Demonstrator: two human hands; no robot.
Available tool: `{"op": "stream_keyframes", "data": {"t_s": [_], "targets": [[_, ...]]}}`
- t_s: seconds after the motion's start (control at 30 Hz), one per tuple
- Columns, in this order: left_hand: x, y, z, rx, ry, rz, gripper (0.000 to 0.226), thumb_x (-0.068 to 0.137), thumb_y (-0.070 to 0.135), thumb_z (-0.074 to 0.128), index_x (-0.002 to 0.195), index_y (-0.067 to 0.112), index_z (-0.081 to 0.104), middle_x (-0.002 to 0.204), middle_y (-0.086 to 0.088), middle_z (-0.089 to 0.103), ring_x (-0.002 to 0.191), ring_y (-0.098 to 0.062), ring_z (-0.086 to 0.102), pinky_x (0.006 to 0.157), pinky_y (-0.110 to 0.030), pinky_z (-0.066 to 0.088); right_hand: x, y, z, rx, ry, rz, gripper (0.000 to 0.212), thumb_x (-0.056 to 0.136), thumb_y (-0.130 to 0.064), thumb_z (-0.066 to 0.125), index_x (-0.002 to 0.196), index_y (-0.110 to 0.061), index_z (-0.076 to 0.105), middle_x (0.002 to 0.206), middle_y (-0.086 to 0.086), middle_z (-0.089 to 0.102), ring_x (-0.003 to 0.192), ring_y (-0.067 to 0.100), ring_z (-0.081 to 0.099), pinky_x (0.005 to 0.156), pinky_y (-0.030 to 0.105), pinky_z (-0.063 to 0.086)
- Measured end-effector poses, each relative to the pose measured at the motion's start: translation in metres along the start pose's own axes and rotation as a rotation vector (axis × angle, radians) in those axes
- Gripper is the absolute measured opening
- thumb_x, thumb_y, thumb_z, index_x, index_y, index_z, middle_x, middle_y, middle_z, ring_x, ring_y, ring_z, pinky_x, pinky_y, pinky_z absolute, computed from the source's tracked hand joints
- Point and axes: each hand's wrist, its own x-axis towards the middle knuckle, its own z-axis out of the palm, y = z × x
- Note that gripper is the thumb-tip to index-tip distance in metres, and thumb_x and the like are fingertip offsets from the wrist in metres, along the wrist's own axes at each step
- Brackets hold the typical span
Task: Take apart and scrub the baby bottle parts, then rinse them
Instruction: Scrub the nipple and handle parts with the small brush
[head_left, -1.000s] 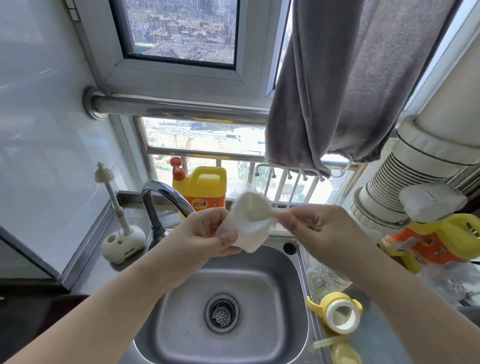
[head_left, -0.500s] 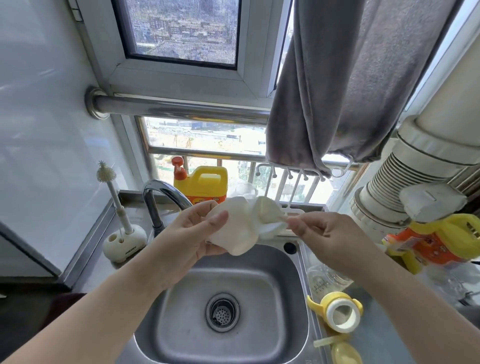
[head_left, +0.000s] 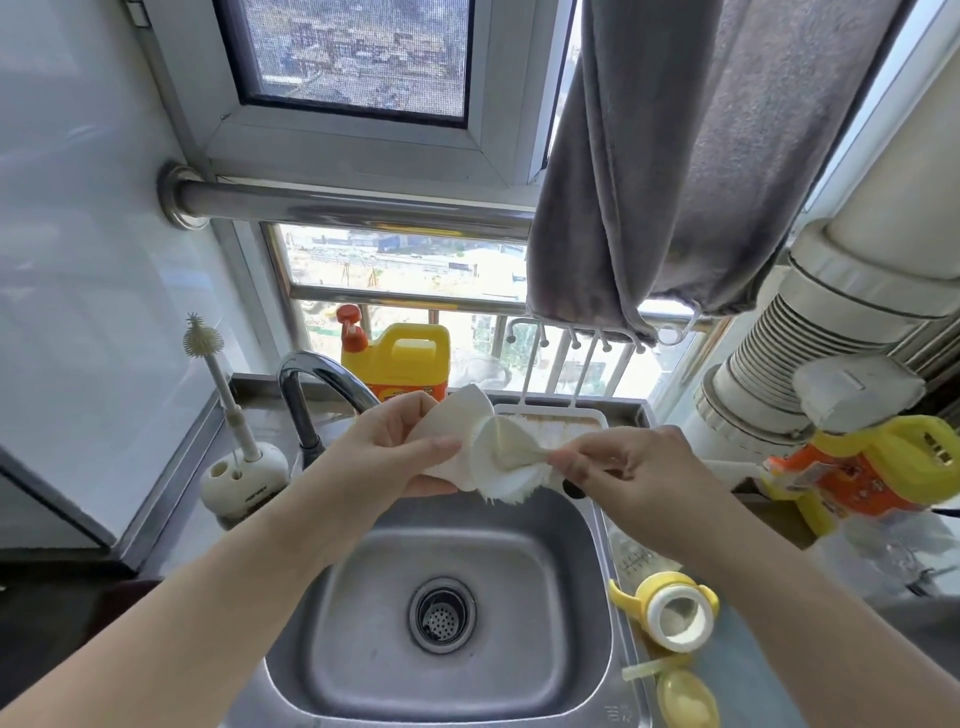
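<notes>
Above a steel sink (head_left: 566, 525), a person's left hand (head_left: 387, 449) grips a white cloth (head_left: 485, 449) while the right hand (head_left: 621, 465) pinches its twisted end; a yellow bottle collar (head_left: 670, 610) lies on the counter beside the sink.

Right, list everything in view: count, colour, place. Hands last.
cloth: 1, white, held above sink
sink: 1, steel, centre
tap: 1, chrome, behind sink, left
brush: 1, cream, upright in stand left of sink
jug: 1, yellow, on sill
rack: 1, white, behind sink
towel: 1, grey, hanging top right
bottle top: 1, yellow, counter right of sink
left hand: grip on cloth
right hand: pinches cloth
</notes>
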Motion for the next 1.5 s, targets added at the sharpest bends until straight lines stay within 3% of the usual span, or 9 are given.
{"op": "stream_keyframes", "data": {"t_s": [0.13, 0.23, 0.33, 0.47, 0.8, 1.0, 1.17, 1.3, 1.5], "targets": [[-0.002, -0.001, 0.002, 0.006, 0.022, 0.014, 0.035, 0.068, 0.025, 0.065, 0.099, 0.007, 0.067, 0.088, -0.004, 0.074, 0.087, -0.018, 0.07, 0.072, -0.027, 0.058, 0.004, -0.002, -0.006, -0.026, 0.037, 0.046, 0.033, 0.082, -0.064, 0.044, 0.088, -0.044, 0.069, 0.082, 0.0, 0.073, 0.073, 0.001, 0.06, 0.081, 0.027, 0.043], [-0.004, -0.002, 0.0, 0.015, -0.033, 0.017, 0.028, 0.074, 0.02, 0.069, 0.099, 0.006, 0.068, 0.097, -0.009, 0.074, 0.095, -0.02, 0.069, 0.079, -0.025, 0.056, 0.007, 0.002, -0.013, -0.029, 0.041, 0.08, 0.032, 0.083, -0.063, 0.044, 0.093, -0.045, 0.068, 0.087, -0.006, 0.074, 0.088, 0.004, 0.064, 0.094, 0.034, 0.046], [-0.002, -0.002, -0.005, 0.033, -0.044, 0.033, 0.025, 0.077, 0.018, 0.069, 0.097, 0.005, 0.069, 0.098, -0.011, 0.073, 0.095, -0.02, 0.069, 0.087, -0.027, 0.054, 0.006, -0.002, -0.007, 0.048, -0.017, 0.028, 0.03, 0.082, -0.063, 0.046, 0.092, -0.047, 0.069, 0.079, -0.009, 0.073, 0.077, 0.002, 0.065, 0.075, 0.028, 0.053], [-0.004, -0.003, -0.007, 0.04, -0.051, 0.069, 0.026, 0.078, 0.021, 0.062, 0.095, 0.004, 0.07, 0.09, -0.009, 0.073, 0.084, -0.012, 0.066, 0.081, -0.016, 0.051, 0.011, 0.002, -0.006, 0.113, 0.098, 0.087, 0.026, 0.086, -0.056, 0.046, 0.091, -0.043, 0.068, 0.058, -0.022, 0.063, 0.062, -0.008, 0.059, 0.053, 0.007, 0.038], [-0.005, -0.009, -0.004, -0.345, 0.002, -0.054, 0.031, 0.081, 0.016, 0.062, 0.104, -0.004, 0.061, 0.097, -0.017, 0.067, 0.087, -0.025, 0.064, 0.076, -0.032, 0.058, -0.005, 0.0, 0.002, 0.189, 0.059, -0.017, 0.028, 0.078, -0.062, 0.047, 0.081, -0.045, 0.069, 0.068, -0.018, 0.067, 0.064, -0.001, 0.06, 0.057, 0.014, 0.043], [0.0, -0.006, 0.001, -0.425, 0.077, -0.137, 0.038, 0.076, 0.017, 0.056, 0.108, -0.003, 0.059, 0.106, -0.021, 0.065, 0.096, -0.033, 0.063, 0.075, -0.047, 0.058, -0.007, 0.006, 0.004, 0.067, 0.172, -0.127, 0.042, 0.083, -0.066, 0.043, 0.089, -0.036, 0.072, 0.068, -0.009, 0.068, 0.065, 0.008, 0.06, 0.065, 0.036, 0.047], [0.002, -0.009, 0.003, -0.396, 0.082, -0.168, 0.04, 0.074, 0.017, 0.058, 0.108, -0.003, 0.059, 0.105, -0.021, 0.067, 0.095, -0.033, 0.065, 0.075, -0.047, 0.058, -0.003, 0.009, 0.001, 0.038, 0.25, -0.102, 0.049, 0.079, -0.072, 0.038, 0.089, -0.038, 0.072, 0.063, -0.011, 0.067, 0.058, 0.006, 0.058, 0.068, 0.028, 0.041], [0.002, -0.009, 0.005, -0.387, 0.04, -0.154, 0.029, 0.076, 0.017, 0.057, 0.1, 0.001, 0.063, 0.093, -0.017, 0.069, 0.083, -0.026, 0.066, 0.072, -0.042, 0.06, -0.006, 0.003, 0.005, -0.046, 0.114, -0.186, 0.044, 0.081, -0.069, 0.04, 0.078, -0.037, 0.07, 0.056, -0.011, 0.058, 0.057, 0.007, 0.052, 0.066, 0.024, 0.033], [0.0, -0.015, -0.003, -0.071, 0.048, 0.025, 0.012, 0.08, 0.013, 0.07, 0.09, 0.008, 0.065, 0.089, -0.005, 0.066, 0.088, -0.019, 0.06, 0.085, -0.029, 0.049, -0.009, 0.011, -0.008, 0.053, 0.11, 0.187, 0.042, 0.086, -0.058, 0.045, 0.089, -0.026, 0.072, 0.044, -0.017, 0.054, 0.044, -0.001, 0.05, 0.053, 0.02, 0.037]]}}
